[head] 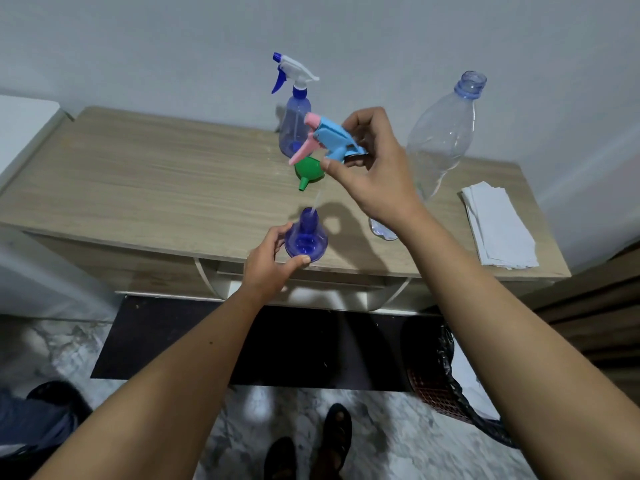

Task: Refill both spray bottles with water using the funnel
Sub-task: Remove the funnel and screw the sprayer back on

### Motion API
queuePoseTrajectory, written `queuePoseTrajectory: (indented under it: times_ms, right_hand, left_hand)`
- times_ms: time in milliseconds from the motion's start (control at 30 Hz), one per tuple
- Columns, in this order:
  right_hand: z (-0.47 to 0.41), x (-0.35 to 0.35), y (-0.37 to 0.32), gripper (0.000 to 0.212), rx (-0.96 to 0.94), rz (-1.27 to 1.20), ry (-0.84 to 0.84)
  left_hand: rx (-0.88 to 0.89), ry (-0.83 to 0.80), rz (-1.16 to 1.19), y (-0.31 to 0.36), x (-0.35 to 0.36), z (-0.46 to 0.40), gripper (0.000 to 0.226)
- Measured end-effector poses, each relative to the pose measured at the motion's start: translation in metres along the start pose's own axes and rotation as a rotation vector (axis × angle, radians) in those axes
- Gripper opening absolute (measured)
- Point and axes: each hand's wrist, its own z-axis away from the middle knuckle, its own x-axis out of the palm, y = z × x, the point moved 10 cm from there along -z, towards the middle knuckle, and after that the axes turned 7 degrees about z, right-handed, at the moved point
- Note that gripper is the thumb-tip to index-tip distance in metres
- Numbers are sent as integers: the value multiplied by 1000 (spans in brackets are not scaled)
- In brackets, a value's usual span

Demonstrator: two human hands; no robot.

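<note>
Soft, even indoor light; faint hand shadows fall on the surface (pixel 145 174); wide-angle bending and blur toward the frame's edges.

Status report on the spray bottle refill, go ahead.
Left hand grips near spray bottle, upright on the table edge. Right hand holds its trigger head above the neck, tube not yet out. Funnel lying unused; far spray bottle capped. Nothing blocking.

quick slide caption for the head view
Right hand lifts the pink-and-blue spray head from the blue bottle steadied by the left hand.
</note>
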Motion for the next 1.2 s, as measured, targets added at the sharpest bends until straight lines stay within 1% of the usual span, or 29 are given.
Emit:
queuePoseTrajectory:
  times_ms: [133, 300, 433, 667, 733, 800, 900, 933, 1200]
  right_hand:
    - [11, 25, 17, 44, 21, 21, -75]
    - [20, 53, 36, 43, 27, 100, -211]
    - [23, 64, 45, 45, 21, 138, -268]
    - [33, 85, 49, 39, -42, 240, -393]
    - [33, 89, 49, 38, -82, 302, -437]
    - [32, 92, 52, 31, -118, 377, -468]
    - [31, 96, 53, 18, -141, 418, -478]
    - [30, 98, 53, 16, -142, 427, -478]
    - [21, 101, 60, 33, -123, 462, -441]
  left_hand:
    - [4, 8, -18, 2, 1, 1, 79]
    - [16, 2, -23, 2, 1, 1, 76]
    - [29, 13, -40, 2, 0, 1, 78]
    - [57, 26, -86, 6, 0, 1, 71]
    - [64, 38, -106, 7, -1, 1, 67]
    - [66, 38, -108, 6, -1, 1, 66]
    - [68, 41, -92, 5, -2, 2, 73]
    - [68, 42, -93, 5, -2, 2, 75]
    - [57, 41, -55, 2, -1, 1, 76]
